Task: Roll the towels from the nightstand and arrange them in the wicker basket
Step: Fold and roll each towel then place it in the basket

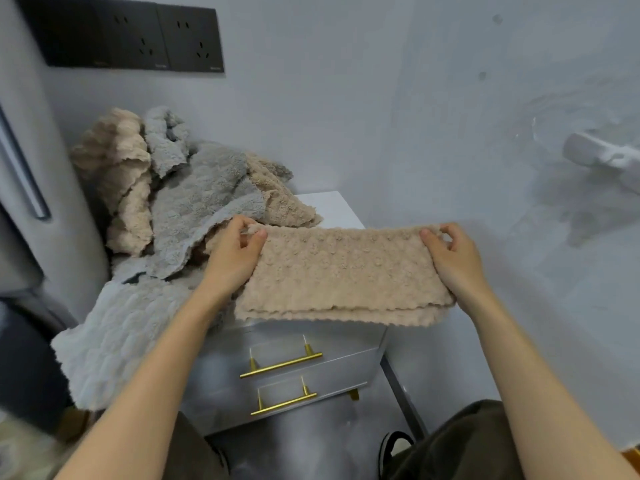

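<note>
Nearest up, the nightstand [333,208] front has two gold handles [281,365], and a grey towel [114,344] droops over its near-left edge. Just above the top, a folded beige towel [343,271] is stretched flat. The left hand [239,252] pinches its far-left corner and the right hand [450,254] pinches the far-right one, thumbs on top. Behind on the left sits a messy pile [194,195] of grey and beige towels. Black outlets [138,36] are on the far wall.
</note>
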